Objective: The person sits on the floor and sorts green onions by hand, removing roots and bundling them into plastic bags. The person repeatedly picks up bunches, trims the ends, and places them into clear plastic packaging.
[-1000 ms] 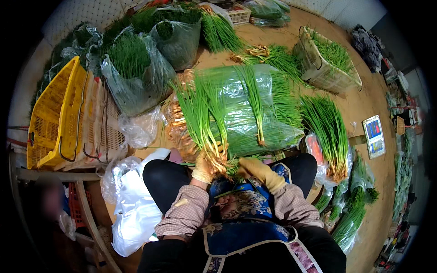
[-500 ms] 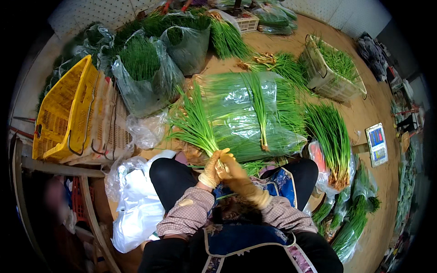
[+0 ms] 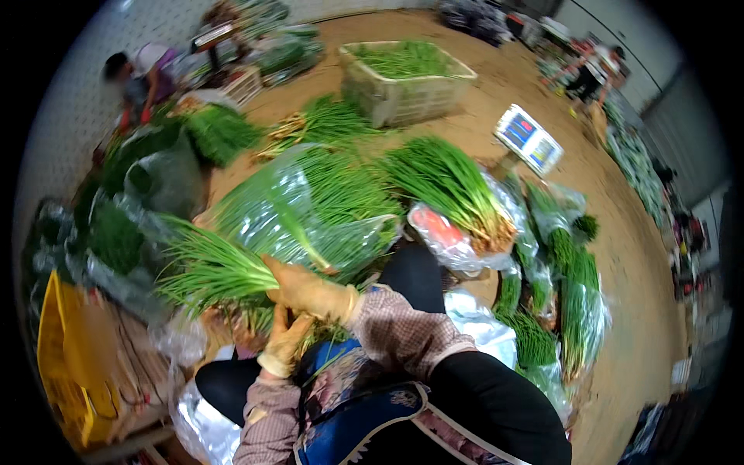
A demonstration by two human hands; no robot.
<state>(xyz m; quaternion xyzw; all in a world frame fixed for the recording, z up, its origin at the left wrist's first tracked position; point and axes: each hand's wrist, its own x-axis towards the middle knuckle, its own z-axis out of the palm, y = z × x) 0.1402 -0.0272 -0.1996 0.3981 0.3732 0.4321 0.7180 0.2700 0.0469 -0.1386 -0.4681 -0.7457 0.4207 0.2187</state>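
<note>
My gloved right hand grips a bunch of long green onions, whose leaves fan out to the left. My gloved left hand is just below it, fingers curled at the bunch's lower part, partly hidden. Behind them lies a large plastic-bagged pile of green onions with a few loose stalks on top. To the right, another bunch rests with its roots toward me on a clear bag with something red.
A pale crate of greens, a scale display and bagged bundles surround me. A yellow crate and bags of greens are at left. Two other people work farther back, at left and right.
My view has swung right. The held bunch has tipped sideways, leaves pointing left, with my right hand moved above my left. Two other people now show more fully.
</note>
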